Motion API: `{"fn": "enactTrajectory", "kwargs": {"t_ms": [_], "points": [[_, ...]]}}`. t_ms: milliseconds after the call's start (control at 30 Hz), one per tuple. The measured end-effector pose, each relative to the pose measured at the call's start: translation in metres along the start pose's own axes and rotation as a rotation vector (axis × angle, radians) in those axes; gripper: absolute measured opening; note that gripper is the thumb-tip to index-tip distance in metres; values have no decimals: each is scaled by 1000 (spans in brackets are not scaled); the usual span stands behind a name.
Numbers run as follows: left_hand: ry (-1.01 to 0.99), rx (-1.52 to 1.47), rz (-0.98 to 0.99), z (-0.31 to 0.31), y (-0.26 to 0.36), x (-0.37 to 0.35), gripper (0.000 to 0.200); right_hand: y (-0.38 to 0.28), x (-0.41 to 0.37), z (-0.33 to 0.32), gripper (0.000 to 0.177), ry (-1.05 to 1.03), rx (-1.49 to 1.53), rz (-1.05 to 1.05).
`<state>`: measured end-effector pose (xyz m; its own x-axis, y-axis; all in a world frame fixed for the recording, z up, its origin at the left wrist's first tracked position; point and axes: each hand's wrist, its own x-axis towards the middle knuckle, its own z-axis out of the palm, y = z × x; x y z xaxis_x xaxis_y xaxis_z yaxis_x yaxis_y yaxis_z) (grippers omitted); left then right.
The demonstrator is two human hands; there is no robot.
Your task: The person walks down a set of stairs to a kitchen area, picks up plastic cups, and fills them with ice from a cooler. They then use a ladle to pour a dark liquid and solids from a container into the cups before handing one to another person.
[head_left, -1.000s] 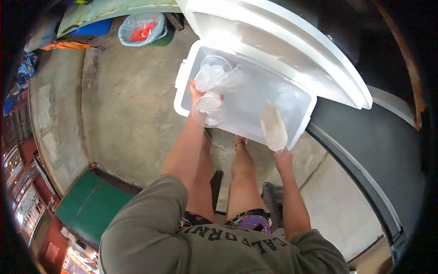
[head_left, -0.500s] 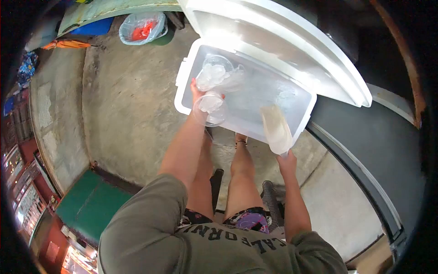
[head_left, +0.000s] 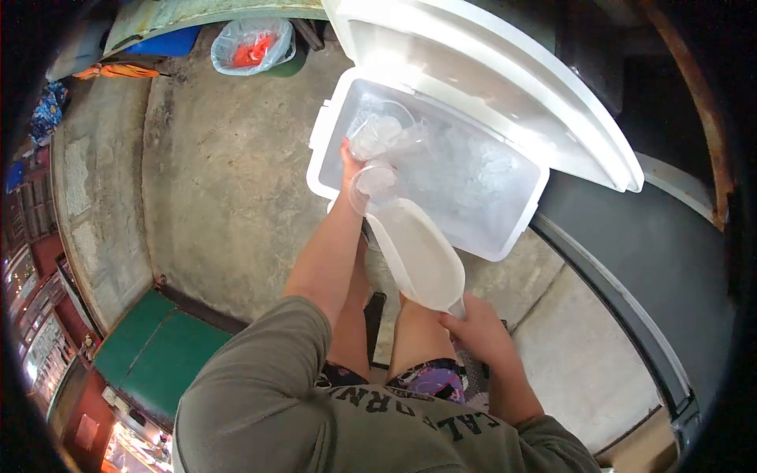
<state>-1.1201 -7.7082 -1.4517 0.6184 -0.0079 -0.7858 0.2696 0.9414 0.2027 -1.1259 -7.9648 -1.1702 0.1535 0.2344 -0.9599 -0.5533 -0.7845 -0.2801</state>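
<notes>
Cooler box (head_left: 315,167) open on top; raised lid (head_left: 489,87) walls off the far side. Right half: only ice (head_left: 481,177) below, free entry from above. Left corner crowded: bagged cups (head_left: 380,130), plus plastic cup (head_left: 372,186) in left hand (head_left: 348,162). Ice scoop (head_left: 418,256) in right hand (head_left: 477,331) slants up to the near rim there

The cooler (head_left: 317,162) is white (its ice (head_left: 473,169) pale); against it the scoop (head_left: 418,256) looks milky, the cup (head_left: 372,188) clear, the floor (head_left: 229,181) around mottled grey.

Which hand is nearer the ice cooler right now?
Left. The left hand holds a clear cup at the rim of the cooler; the right hand is well back from it, gripping the scoop handle.
</notes>
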Motion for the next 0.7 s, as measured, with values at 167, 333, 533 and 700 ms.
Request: {"fn": "enactTrajectory", "kwargs": {"t_ms": [167, 333, 533, 700], "points": [[-88, -35, 29, -16, 0, 14, 87, 12, -12, -25, 43, 37, -62, 60], [-17, -102, 2, 5, 8, 6, 84, 66, 48, -63, 38, 456, -412, -41], [-99, 104, 96, 34, 16, -48, 87, 81, 163, -72, 81, 609, -681, -239], [-206, -81, -52, 33, 18, -106, 79, -18, 138, -24, 119, 377, 76, -924]]}}
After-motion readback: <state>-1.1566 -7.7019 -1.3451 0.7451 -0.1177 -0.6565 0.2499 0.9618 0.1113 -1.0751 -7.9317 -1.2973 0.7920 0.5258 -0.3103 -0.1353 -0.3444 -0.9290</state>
